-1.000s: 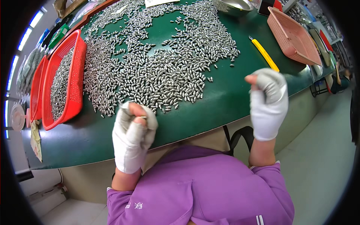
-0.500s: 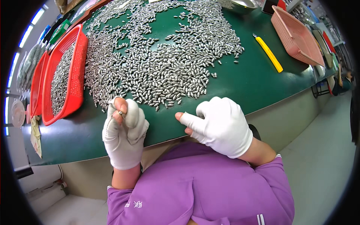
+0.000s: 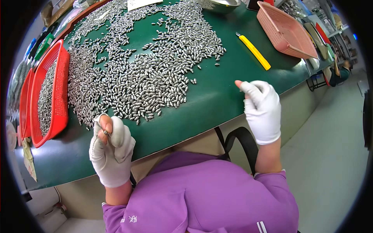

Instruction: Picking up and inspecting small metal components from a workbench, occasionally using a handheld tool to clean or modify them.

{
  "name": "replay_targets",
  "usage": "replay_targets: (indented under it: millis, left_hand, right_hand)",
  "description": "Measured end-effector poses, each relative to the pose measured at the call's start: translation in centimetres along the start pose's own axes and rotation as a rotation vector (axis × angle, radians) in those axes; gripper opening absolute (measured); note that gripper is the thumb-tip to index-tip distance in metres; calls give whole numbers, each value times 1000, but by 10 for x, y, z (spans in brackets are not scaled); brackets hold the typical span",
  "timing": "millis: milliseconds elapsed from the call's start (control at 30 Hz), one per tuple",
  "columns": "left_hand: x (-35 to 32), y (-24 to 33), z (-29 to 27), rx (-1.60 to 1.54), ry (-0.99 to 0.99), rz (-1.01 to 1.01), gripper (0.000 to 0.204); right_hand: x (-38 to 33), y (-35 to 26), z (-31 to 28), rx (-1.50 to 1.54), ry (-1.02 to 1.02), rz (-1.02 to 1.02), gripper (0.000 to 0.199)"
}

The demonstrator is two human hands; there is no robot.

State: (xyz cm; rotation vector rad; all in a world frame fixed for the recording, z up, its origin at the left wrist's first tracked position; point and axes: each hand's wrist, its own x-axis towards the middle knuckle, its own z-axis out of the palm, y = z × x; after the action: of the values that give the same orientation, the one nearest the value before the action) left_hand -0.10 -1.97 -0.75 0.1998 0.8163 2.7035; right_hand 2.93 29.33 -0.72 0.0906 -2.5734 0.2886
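Observation:
My left hand point(image 3: 112, 151), in a white glove with bare thumb and fingertip, pinches a small silver metal piece point(image 3: 106, 133). It is held at the near left edge of a wide spread of small ribbed metal pieces point(image 3: 151, 83) on the green table point(image 3: 210, 101). My right hand point(image 3: 264, 110), gloved in white with a bare fingertip showing, is raised over the table's front edge on the right. Its fingers are curled together, and whatever they may hold is hidden. A yellow utility knife point(image 3: 254, 52) lies beyond that hand.
A red plastic basket point(image 3: 60, 112) of metal pieces stands at the left, with another red basket point(image 3: 25, 105) beside it. A pink basket point(image 3: 285, 48) sits at the far right. At the back are a metal bowl point(image 3: 225, 3) and a white paper point(image 3: 143, 3). A black chair armrest point(image 3: 243, 141) shows below.
My right hand has moved right, away from my left hand, and turned upward. My left hand keeps its pinch on the metal piece. The view has shifted, so the table appears farther left.

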Motion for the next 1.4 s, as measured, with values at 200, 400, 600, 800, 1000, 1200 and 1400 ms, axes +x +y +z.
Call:
replay_targets:
  millis: [200, 400, 600, 800, 1000, 1200, 1400]
  left_hand:
    - [0, -1, -1, 7, 5, -16, 19]
    - [3, -1, 0, 22, -9, -19, 20]
    - [1, 2, -2, 8, 31, -29, 21]
    - [1, 2, -1, 107, 65, -33, 23]
    - [0, -1, -6, 169, 32, -36, 20]
    - [-1, -5, 1, 305, 73, -44, 24]
    - [-3, -9, 7, 373, 107, -37, 24]
  right_hand:
    - [3, -5, 3, -73, -65, -32, 27]
    - [-10, -1, -5, 36, -89, -105, 24]
    - [-2, 7, -20, -129, -59, -221, 21]
    - [-21, 60, -55, -408, 197, 411, 14]
    - [-13, 63, -35, -433, 224, 328, 22]
    - [19, -25, 0, 300, 71, -177, 21]
    - [34, -52, 28, 313, -86, -280, 19]
